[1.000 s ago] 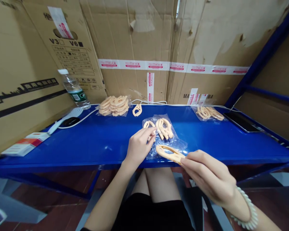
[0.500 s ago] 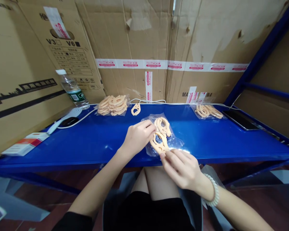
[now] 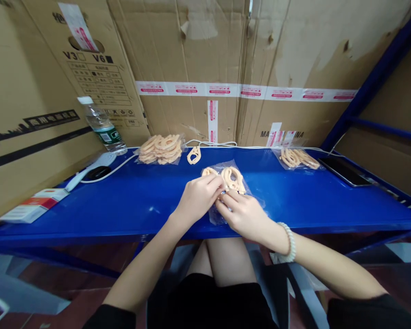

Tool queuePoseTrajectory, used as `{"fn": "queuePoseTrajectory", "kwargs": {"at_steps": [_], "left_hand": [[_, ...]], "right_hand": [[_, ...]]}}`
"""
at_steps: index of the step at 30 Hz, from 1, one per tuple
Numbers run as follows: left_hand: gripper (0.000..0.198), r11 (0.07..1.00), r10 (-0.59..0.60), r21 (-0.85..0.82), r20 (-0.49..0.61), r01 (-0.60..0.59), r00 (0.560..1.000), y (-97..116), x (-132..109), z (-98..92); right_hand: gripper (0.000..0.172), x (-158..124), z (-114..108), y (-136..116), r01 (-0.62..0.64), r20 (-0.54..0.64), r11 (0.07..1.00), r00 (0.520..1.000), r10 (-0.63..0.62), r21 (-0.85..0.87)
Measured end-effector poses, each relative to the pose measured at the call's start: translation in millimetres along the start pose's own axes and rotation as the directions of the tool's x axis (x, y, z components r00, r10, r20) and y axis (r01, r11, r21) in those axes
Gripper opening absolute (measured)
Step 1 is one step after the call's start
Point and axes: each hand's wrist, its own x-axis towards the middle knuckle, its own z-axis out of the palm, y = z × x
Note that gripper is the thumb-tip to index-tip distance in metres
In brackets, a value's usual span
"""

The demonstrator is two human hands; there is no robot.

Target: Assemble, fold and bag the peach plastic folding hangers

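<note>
My left hand (image 3: 201,195) is closed in a pinch over a beige folding hanger (image 3: 209,171), whose rounded end shows beyond my knuckles. My right hand (image 3: 244,214) has come up against its fingertips, also pinched; fingers cover whatever lies between the two hands. Right beside them, more beige hangers (image 3: 233,179) are stacked on a clear plastic bag (image 3: 217,216) spread on the blue table. Whether those hangers lie inside the bag or on top of it I cannot tell.
Bagged hangers (image 3: 161,149) lie at the back left, with a single hanger (image 3: 193,156) beside them. Another bagged bundle (image 3: 296,158) and a phone (image 3: 344,171) are at right. A water bottle (image 3: 104,128), power strip (image 3: 89,170) and small box (image 3: 34,205) stand left.
My right hand has moved up and left to meet my left hand. The hanger stretched between both hands has turned, its rounded end now pointing away at the upper left.
</note>
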Motion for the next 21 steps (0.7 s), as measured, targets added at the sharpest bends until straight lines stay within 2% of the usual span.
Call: {"fn": "queuePoseTrajectory", "kwargs": {"at_steps": [3,5,7,9,12,13,15,18,21], "left_hand": [[0.008,0.999,0.031,0.006,0.059,-0.031,0.998,-0.2,-0.3,0.5],[0.005,0.997,0.060,0.035,0.098,-0.063,0.993,0.2,-0.1,0.6],[0.009,0.991,0.104,0.065,0.122,-0.113,0.987,1.1,0.4,-0.2],[0.015,0.984,0.142,0.090,0.136,-0.155,0.981,1.8,0.8,-1.6],[0.019,0.978,0.160,0.110,0.146,-0.177,0.976,1.8,0.9,-2.7],[0.019,0.977,0.163,0.116,0.140,-0.180,0.977,1.3,0.8,-2.4],[0.020,0.975,0.173,0.122,0.119,-0.187,0.978,-0.2,0.3,-0.9],[0.021,0.973,0.188,0.119,0.092,-0.198,0.978,-2.8,-0.3,1.0],[0.019,0.972,0.189,0.124,0.099,-0.201,0.977,-4.6,-0.4,1.0]], "right_hand": [[0.022,10.6,-24.7,25.7,-0.056,-0.125,0.982,0.989,0.079,0.179],[0.021,27.2,-30.5,50.9,-0.136,-0.170,0.958,0.968,0.182,0.252],[0.021,50.5,-22.4,79.0,-0.214,-0.083,0.936,0.966,0.245,0.279],[0.019,77.3,-0.6,105.4,-0.250,0.077,0.926,0.968,0.238,0.281],[0.028,116.7,49.1,133.4,-0.197,0.289,0.943,0.950,0.116,0.270],[0.033,128.1,67.8,138.4,-0.170,0.354,0.956,0.932,0.078,0.238],[0.046,147.2,104.3,142.4,-0.094,0.503,0.986,0.864,0.013,0.135],[0.056,167.0,149.1,137.9,-0.041,0.553,0.990,0.832,-0.041,0.134],[0.054,180.0,175.7,132.7,0.005,0.560,0.987,0.823,-0.094,0.158]]}}
